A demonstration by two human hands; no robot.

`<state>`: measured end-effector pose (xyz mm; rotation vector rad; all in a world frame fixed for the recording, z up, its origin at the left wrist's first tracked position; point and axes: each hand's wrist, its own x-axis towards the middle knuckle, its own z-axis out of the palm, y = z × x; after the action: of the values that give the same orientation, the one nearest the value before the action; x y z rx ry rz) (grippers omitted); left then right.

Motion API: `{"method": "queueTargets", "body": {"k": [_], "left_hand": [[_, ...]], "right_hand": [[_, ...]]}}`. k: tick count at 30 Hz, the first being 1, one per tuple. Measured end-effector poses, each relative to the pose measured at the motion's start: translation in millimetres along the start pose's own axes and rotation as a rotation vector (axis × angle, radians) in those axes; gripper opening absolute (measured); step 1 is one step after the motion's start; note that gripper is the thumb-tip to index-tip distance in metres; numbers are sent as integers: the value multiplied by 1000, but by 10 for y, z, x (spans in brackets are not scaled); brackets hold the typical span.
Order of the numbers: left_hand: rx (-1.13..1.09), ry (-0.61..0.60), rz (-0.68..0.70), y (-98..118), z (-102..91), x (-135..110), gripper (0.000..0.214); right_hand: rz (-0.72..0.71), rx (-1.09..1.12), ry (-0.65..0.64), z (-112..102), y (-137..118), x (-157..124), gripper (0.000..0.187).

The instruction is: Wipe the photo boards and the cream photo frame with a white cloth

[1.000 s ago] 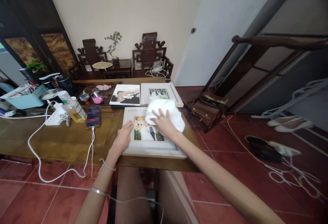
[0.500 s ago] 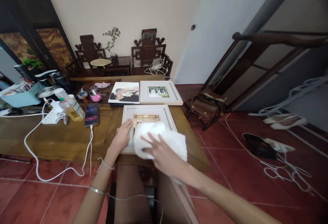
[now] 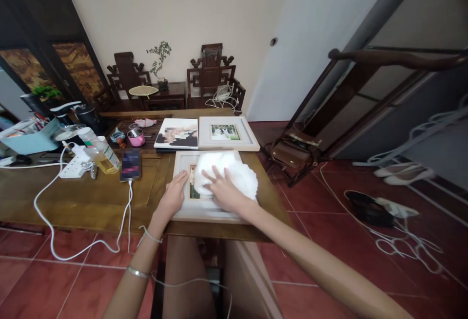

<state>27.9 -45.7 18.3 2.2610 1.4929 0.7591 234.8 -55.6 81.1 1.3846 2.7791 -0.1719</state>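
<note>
A white picture frame (image 3: 182, 162) lies flat at the near right of the wooden table (image 3: 91, 202). My right hand (image 3: 224, 193) presses a white cloth (image 3: 226, 174) onto its glass, fingers stretched flat, and the cloth covers most of the photo. My left hand (image 3: 173, 197) rests on the frame's left border, fingers flat and holding nothing. Behind it lie a second white frame (image 3: 225, 133) and a photo print (image 3: 177, 133).
A phone (image 3: 130, 164) on a white cable, a yellow bottle (image 3: 102, 152), a power strip (image 3: 73, 165) and a pink cup (image 3: 136, 137) sit to the left. Carved chairs (image 3: 210, 75) stand behind. A wooden rack (image 3: 321, 114) and cables (image 3: 402, 241) lie on the red floor at right.
My right hand and the cloth went from the frame's far right corner down to its near edge, then back up over the middle of the photo. My left hand has stayed on the frame's left border.
</note>
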Motion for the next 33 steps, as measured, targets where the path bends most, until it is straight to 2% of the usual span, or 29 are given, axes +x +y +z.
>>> {"method": "queueTargets", "body": {"k": [3,6,9,13,18,21,24,26,29,31,33], "left_hand": [[3,-4,2,6,4,0,64],[4,-9,2,1,8,-4,62],[-6,-6,5,-8,9,-17,62],[-44,13,34,9,-11,-44,65],[-85,27,44,104,-73,-45,59],[-112,86,21,145,-101,-24,52],[-143,187,-9,155,-113,-14,52],[-164,245,-33,157,-116,-16,53],[-173,288,-45,156,-113,-23,51],[-135,255,-34,145,-100,-25,48],[-68,170,-5,122,-77,-27,44]], "right_hand": [[-120,127,-137,-186,-246,-488,65],[-156,213,-273,-362,-400,-871,67],[-121,251,-253,-331,-428,-975,68],[-27,228,-56,-93,-243,-712,69],[69,83,67,-29,13,-49,65],[61,10,98,-59,-28,346,62],[-33,-49,53,-61,-189,517,56],[-104,-60,14,-56,-303,439,54],[-218,7,-57,-69,-405,78,57],[-255,65,-83,-99,-411,-231,61],[-206,97,-102,-138,-364,-520,64]]}}
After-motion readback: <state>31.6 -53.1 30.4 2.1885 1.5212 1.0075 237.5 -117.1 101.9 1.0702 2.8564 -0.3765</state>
